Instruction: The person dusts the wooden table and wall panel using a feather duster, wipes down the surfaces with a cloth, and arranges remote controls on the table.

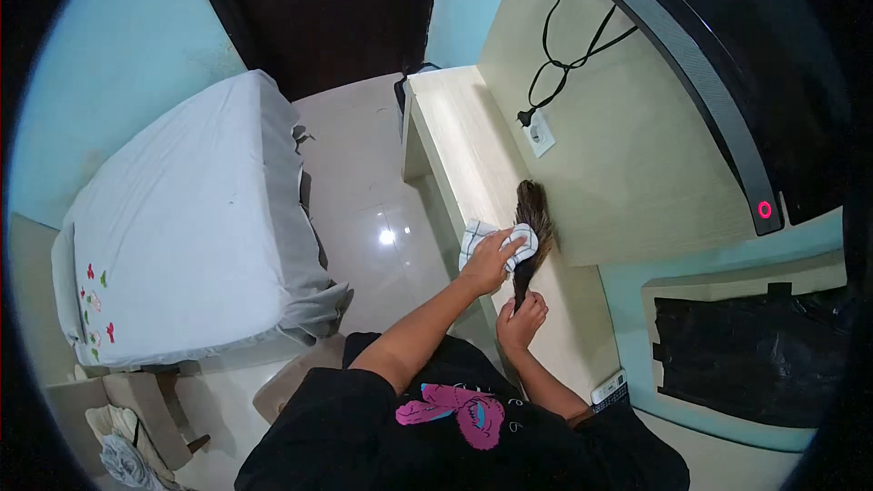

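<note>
My left hand (488,262) is closed on a white checked cloth (522,248), which lies against the side of a dark brown feather duster (530,209). My right hand (522,320) grips the duster at its narrow near end; the part inside the fingers is hidden. Both hands are over a long, pale wooden shelf desk (455,118), with the duster's bushy end pointing away from me, close to the back panel. Whether the duster touches the desktop, I cannot tell.
A wall socket (538,134) and hanging black cable (566,65) are on the panel, below a large screen (727,45). Remotes (609,388) lie at the desk's near end. Leftward stands a white-sheeted bed (182,227); a dark door (327,18) is beyond.
</note>
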The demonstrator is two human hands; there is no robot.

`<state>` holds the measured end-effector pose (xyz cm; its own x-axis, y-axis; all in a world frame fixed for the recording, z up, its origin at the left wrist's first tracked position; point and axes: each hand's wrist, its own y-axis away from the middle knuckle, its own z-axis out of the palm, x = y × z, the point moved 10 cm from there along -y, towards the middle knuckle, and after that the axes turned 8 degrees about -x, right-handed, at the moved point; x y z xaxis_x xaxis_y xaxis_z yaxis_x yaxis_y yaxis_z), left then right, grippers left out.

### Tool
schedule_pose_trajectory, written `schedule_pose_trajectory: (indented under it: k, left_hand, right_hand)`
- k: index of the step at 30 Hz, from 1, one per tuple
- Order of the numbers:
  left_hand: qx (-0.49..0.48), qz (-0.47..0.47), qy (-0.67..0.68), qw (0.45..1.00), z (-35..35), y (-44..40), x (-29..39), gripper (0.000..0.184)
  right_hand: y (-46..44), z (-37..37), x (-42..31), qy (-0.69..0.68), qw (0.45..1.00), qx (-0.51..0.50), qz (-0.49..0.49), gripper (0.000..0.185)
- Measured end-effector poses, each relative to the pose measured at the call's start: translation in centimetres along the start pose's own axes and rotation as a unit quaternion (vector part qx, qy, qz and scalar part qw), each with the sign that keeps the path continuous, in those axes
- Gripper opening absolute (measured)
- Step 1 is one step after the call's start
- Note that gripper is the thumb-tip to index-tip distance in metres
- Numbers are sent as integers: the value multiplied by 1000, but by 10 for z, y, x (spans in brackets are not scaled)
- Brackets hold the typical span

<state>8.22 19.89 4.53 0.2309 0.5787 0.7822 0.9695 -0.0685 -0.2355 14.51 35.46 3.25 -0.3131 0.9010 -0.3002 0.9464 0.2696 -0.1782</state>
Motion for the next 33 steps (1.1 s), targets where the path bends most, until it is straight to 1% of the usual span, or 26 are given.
schedule_pose_trajectory:
  k: [9, 14, 17, 23, 27, 30, 33]
  left_hand:
    - [-2, -7, -9, 1000, 3, -2, -2, 75]
    - [-19, -12, -21, 1000, 10, -1, -5, 78]
    - [-38, -10, -21, 999, 12, -3, -8, 79]
    - [-65, -15, -2, 998, 7, -4, -2, 83]
    - [-63, 4, -3, 998, 8, -3, -5, 85]
    - [-69, -8, 3, 998, 9, -3, -9, 85]
    - [-64, -1, 10, 998, 10, -2, -10, 86]
  right_hand:
    - [1, -2, 1, -23, 1000, 10, -8, 46]
    - [2, -1, 4, -28, 1000, 3, 8, 45]
    - [4, -2, 4, -13, 999, 32, 5, 45]
    - [2, 1, 7, -14, 1000, 5, 27, 46]
    - [4, -1, 0, -7, 1000, 16, 20, 46]
    - [0, -1, -2, 0, 1000, 12, 22, 46]
    - [1, 1, 1, 7, 1000, 10, 21, 46]
